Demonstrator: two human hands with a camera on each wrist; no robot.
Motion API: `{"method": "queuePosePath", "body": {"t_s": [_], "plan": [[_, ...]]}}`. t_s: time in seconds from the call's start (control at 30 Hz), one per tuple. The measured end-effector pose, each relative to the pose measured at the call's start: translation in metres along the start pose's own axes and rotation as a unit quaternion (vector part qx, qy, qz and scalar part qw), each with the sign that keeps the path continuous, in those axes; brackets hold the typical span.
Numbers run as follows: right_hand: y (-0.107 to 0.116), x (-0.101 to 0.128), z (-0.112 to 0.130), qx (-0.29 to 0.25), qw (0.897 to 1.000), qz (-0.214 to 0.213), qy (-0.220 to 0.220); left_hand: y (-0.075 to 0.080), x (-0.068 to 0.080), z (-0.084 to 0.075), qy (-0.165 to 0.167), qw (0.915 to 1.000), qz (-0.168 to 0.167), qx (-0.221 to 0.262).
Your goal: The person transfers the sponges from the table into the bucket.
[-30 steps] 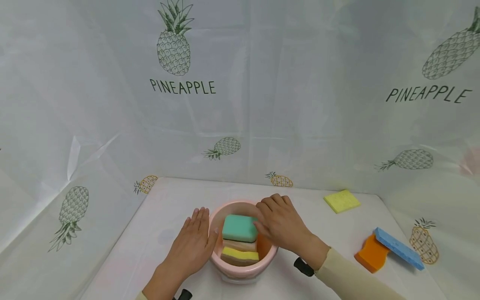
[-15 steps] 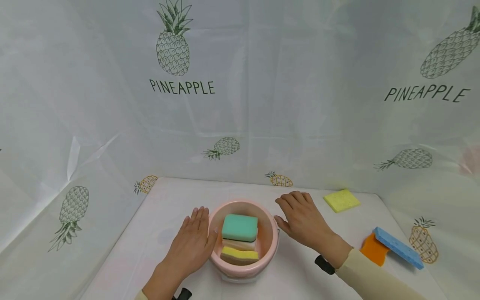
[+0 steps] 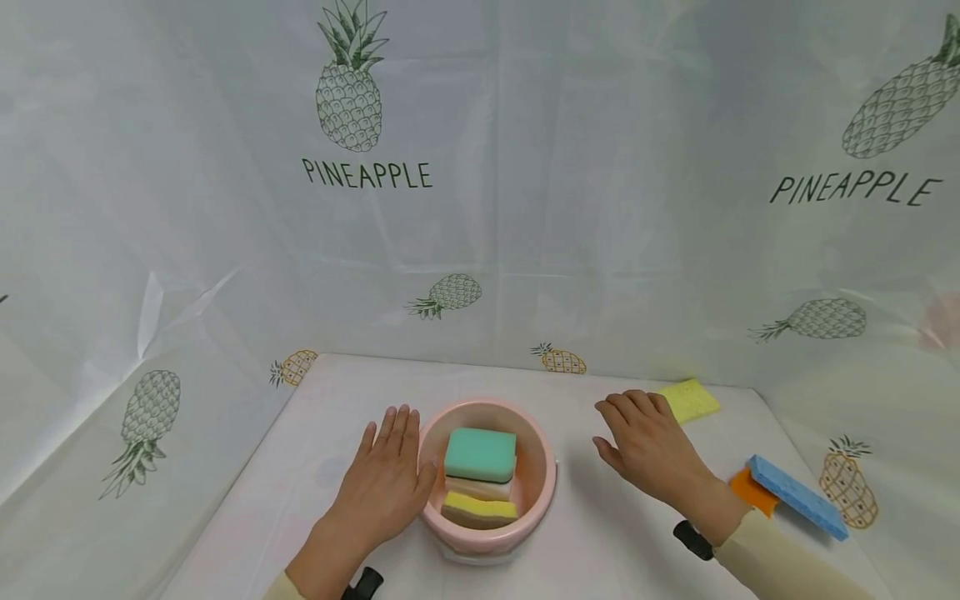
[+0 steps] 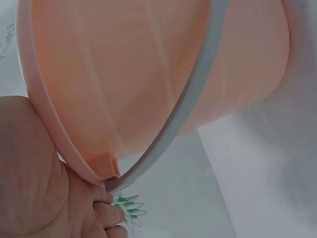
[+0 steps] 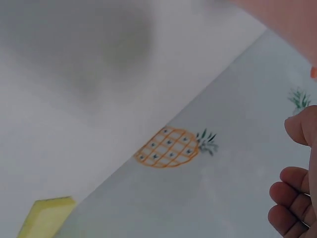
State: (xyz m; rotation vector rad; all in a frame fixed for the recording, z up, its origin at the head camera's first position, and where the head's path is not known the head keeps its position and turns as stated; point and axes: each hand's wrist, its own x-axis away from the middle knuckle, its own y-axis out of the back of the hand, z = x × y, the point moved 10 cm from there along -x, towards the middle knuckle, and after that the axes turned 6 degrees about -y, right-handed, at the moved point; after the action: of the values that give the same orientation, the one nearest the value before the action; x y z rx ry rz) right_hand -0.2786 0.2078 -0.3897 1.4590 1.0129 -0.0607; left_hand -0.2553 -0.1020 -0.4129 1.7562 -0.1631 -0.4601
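Steadying pink bucket, sponges stacked inside, with flat left hand against its left wall. Reaching right of bucket, open empty right hand nearing yellow sponge; pinching calls for closing fingers.

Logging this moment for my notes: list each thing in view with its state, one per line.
Round pink plastic bucket: upright, holding stacked sponges.
Teal rectangular sponge: topmost in the bucket.
Thin yellow square sponge: flat on the table, beside the right fingertips.
Blue rectangular sponge: lying over an orange sponge.
Left hand: open, against the bucket's side.
Right hand: open, holding nothing.
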Motion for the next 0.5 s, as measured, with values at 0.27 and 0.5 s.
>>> {"method": "queuePosePath", "body": {"t_s": [0.27,0.5], "plan": [[0.006,0.025,-0.029,0.022,1.000,-0.010,-0.015,-0.001,0.000,-0.002,0.002,0.9999,0.007,0.011],[0.016,0.043,-0.055,0.049,0.999,-0.010,-0.012,-0.003,0.001,-0.002,0.007,0.9994,0.015,0.029]]}}
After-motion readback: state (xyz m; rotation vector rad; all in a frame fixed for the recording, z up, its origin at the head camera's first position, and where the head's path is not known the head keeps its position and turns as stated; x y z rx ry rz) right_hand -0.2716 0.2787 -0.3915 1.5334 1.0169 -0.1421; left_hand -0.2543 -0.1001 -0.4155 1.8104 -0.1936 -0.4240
